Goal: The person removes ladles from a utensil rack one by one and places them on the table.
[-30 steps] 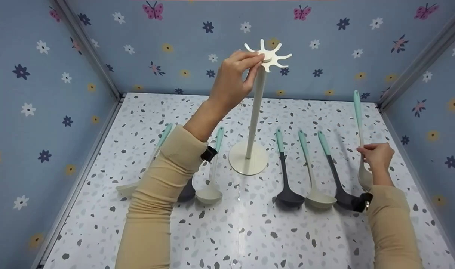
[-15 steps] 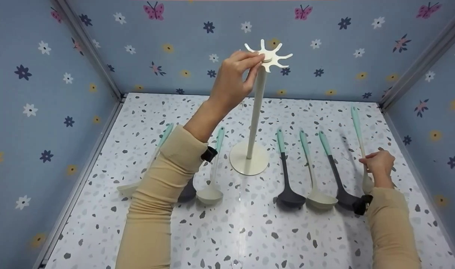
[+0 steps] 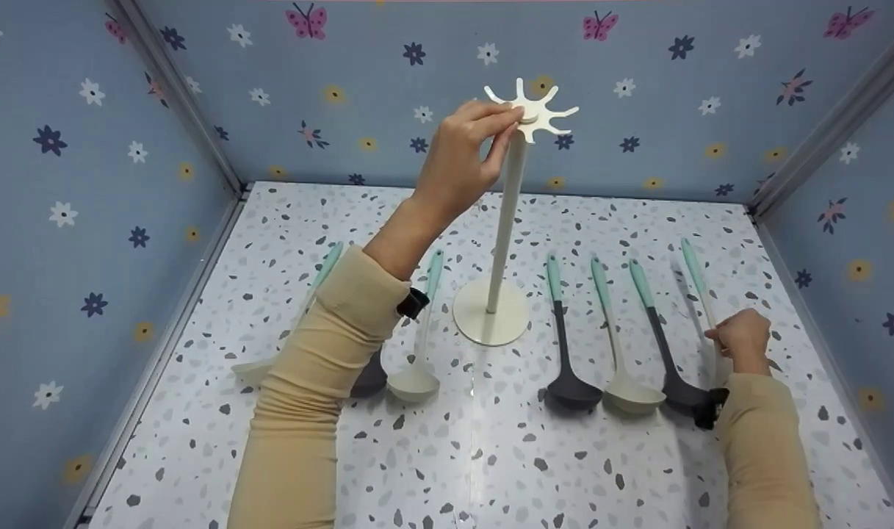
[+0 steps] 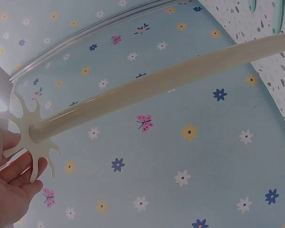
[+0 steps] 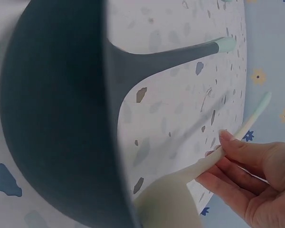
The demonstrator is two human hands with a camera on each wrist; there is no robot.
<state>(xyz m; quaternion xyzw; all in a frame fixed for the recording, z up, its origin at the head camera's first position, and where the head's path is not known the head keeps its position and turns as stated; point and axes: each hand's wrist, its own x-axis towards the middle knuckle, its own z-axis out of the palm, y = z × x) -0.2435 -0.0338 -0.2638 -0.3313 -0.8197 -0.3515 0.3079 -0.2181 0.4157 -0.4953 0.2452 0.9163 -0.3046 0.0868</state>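
A cream utensil stand (image 3: 506, 220) rises from a round base, topped by a star-shaped rack of hooks. My left hand (image 3: 458, 156) pinches its top at the centre knob; the left wrist view shows fingers around the hooked rack (image 4: 24, 127). At the right, my right hand (image 3: 744, 338) grips a cream ladle (image 3: 694, 269) with a mint handle. In the right wrist view, thumb and fingers pinch its cream shaft (image 5: 206, 164), just above the rounded bowl (image 5: 168, 202). The hand hides the ladle's lower part in the head view.
A black ladle (image 3: 562, 345), a cream ladle (image 3: 632, 393) and another black ladle (image 3: 661, 338) lie right of the stand. Left of it lies a cream ladle (image 3: 413, 380); a dark bowl (image 3: 371, 378) and another mint-handled utensil (image 3: 327, 266) are partly behind my left arm. Patterned walls enclose the speckled table.
My right hand has come down toward me with the cream ladle, whose handle end has dropped and shifted slightly left. The left hand keeps its hold on the stand's top.
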